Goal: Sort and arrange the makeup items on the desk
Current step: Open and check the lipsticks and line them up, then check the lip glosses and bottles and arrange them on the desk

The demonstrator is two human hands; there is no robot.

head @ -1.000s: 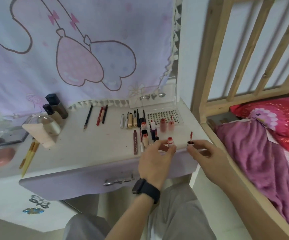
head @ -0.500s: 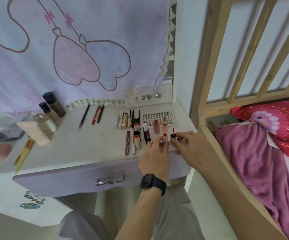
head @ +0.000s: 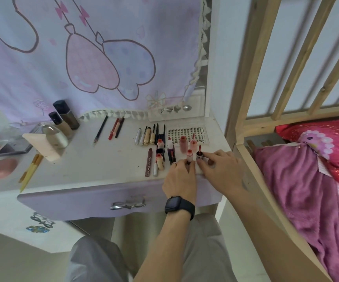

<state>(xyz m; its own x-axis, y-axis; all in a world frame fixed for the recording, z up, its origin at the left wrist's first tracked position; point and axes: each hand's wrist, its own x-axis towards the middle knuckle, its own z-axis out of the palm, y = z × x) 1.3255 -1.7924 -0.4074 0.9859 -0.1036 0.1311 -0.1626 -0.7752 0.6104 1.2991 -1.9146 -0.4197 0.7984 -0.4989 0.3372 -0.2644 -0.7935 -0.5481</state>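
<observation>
From the head camera, my left grip (head: 179, 180) pinches a pink tube (head: 189, 156) with a red cap. The tube stands upright, cap up, just behind the front edge of the surface (head: 95, 159), near its front right corner. My right grip (head: 221, 171) curls its fingertips round a short dark vial (head: 199, 158) just beside the tube, on the corner side. A red wand sticks straight up from the vial. Nearby, a brown stick (head: 148, 162) lies flat, its long axis running front to back.
</observation>
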